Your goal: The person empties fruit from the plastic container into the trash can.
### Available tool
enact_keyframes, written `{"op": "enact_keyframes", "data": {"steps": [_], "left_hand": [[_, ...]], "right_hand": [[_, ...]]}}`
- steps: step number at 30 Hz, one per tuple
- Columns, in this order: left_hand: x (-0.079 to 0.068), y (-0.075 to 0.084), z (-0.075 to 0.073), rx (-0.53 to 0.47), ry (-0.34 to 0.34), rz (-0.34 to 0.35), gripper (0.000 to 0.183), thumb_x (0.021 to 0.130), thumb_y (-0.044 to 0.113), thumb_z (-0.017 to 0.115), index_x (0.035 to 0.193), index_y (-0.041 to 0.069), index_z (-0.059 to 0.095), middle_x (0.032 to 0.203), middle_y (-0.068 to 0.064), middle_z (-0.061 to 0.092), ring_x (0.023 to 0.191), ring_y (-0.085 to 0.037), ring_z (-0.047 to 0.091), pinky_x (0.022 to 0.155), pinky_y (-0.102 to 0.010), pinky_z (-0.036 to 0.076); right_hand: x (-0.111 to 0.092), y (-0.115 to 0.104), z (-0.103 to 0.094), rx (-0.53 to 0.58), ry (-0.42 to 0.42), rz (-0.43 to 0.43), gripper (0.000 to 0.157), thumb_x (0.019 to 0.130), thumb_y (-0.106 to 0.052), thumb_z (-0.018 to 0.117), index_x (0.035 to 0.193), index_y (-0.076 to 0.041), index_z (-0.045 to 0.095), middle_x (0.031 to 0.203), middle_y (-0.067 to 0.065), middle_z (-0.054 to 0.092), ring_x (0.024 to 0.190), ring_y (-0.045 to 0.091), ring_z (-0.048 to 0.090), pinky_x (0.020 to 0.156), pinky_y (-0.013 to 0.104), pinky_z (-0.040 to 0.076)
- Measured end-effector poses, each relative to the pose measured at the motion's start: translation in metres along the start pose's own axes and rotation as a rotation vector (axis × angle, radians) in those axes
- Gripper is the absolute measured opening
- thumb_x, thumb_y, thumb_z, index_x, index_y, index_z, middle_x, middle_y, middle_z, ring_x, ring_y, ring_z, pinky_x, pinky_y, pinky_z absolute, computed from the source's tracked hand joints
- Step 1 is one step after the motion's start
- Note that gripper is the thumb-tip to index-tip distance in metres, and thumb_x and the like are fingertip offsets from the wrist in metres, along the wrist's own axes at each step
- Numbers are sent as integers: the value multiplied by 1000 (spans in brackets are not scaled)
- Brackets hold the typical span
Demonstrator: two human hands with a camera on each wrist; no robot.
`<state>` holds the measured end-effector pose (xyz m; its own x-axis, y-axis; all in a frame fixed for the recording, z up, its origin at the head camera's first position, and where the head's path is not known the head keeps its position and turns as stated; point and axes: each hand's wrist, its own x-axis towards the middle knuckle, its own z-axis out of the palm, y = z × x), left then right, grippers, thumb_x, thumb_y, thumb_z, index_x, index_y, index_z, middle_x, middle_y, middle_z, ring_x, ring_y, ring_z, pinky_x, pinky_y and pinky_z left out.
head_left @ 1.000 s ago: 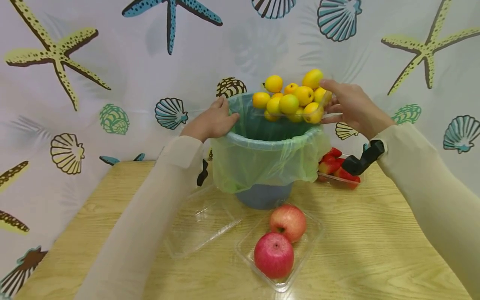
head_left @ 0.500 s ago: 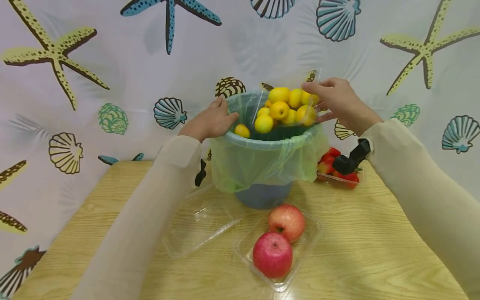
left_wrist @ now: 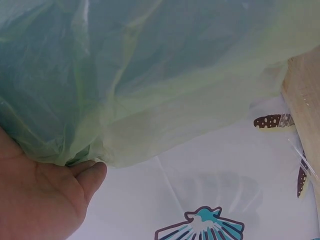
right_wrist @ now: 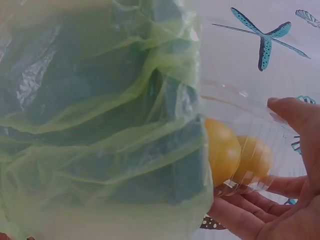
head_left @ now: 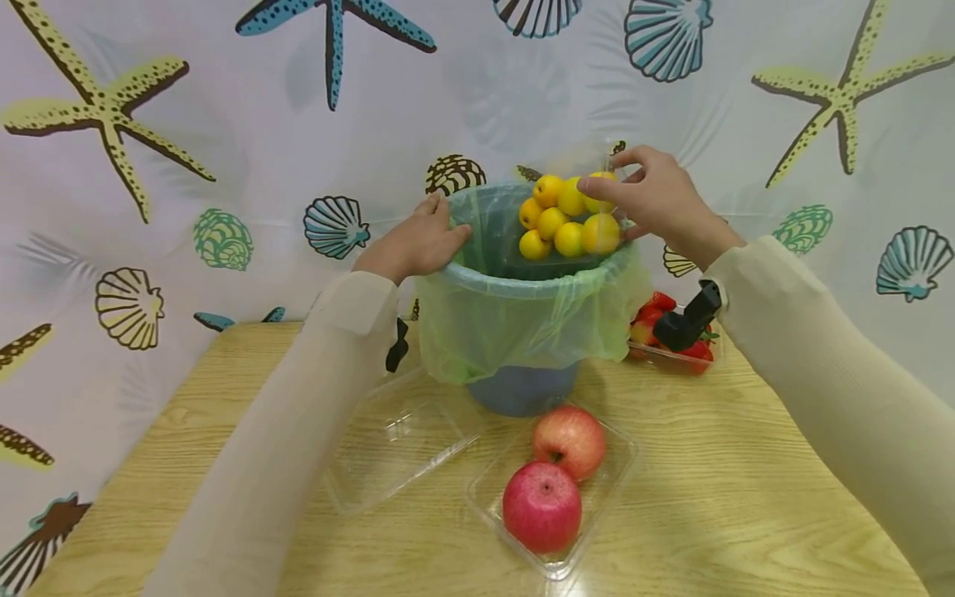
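Note:
A blue bucket (head_left: pixel 522 391), lined with a thin green plastic bag (head_left: pixel 522 327), stands on the table in the head view. My left hand (head_left: pixel 418 242) grips its left rim, thumb on the near side; in the left wrist view the fingers (left_wrist: pixel 90 181) lie against the bag. With my right hand (head_left: pixel 656 199) I hold a clear plastic container (right_wrist: pixel 235 102) by its end, tilted down to the left over the bucket's mouth. Several small yellow fruits (head_left: pixel 569 239) sit in it, bunched towards the hand. Thumb and fingers hold it from opposite sides in the right wrist view.
Two red apples (head_left: pixel 543 507) lie in a clear tray in front of the bucket. An empty clear container (head_left: pixel 403 464) stands left of them. Behind the right wrist is a clear box of strawberries (head_left: pixel 697 352). A shell-patterned cloth (head_left: pixel 477 91) hangs behind the wooden table (head_left: pixel 746 481).
My right hand has moved left and tipped the container down into the bucket's mouth. Fewer yellow fruits show; one seen by the left rim half a second ago is out of sight. Left hand stays put.

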<state>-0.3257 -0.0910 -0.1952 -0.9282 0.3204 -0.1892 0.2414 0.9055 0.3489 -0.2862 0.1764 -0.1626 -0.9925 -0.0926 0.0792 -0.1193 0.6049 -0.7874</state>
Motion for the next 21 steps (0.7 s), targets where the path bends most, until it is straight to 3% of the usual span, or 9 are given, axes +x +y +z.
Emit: {"op": "enact_keyframes", "data": {"steps": [9,21], "left_hand": [[-1,1,0,-8,-7,1,70,104,41,20,150,2,-15,158,-11,-23,147,-27,-15,120,-47,3],[-1,0,0,-20,2,-2,70,104,41,23,150,2,-13,158,-11,-22,147,-28,-14,120,-47,3]], "right_hand": [[-2,0,6,-85,0,-48,78,87,-51,62,146,-11,32,129,17,48,99,27,54,71,28,55],[0,0,11,-98,-9,-122,77,85,-43,68,148,-16,32,121,14,45,101,27,49,82,40,54]]}}
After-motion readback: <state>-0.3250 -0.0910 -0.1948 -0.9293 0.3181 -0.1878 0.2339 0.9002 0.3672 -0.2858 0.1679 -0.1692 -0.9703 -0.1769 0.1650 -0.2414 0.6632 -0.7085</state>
